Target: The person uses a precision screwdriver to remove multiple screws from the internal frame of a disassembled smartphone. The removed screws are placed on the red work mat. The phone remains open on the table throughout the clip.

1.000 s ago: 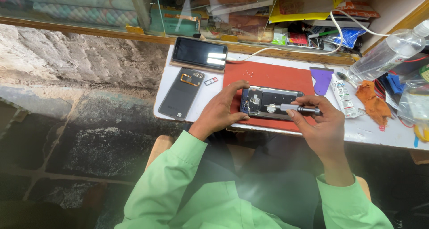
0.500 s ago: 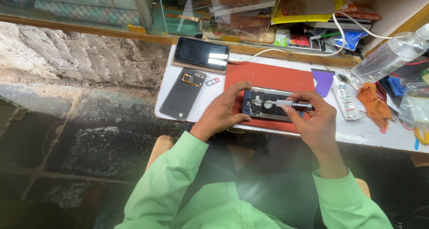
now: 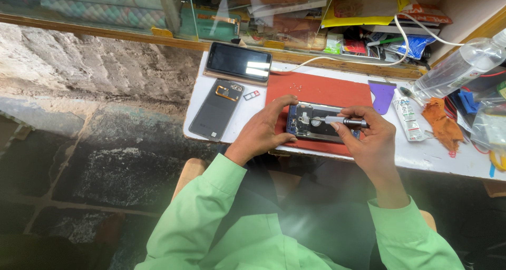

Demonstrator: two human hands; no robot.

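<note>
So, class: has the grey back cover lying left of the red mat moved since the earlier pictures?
No. The grey back cover lies in the same spot on the white table, just left of the red mat and below the dark phone.

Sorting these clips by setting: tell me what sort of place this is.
Probably a small phone-repair stall. An opened phone lies on a red mat, the right hand works a screwdriver in it, and a removed back cover lies beside.

White worktable point(image 3: 453, 162) w/ glass case point(image 3: 158, 6) behind, dark stone floor point(image 3: 79, 164), daylight.
</note>
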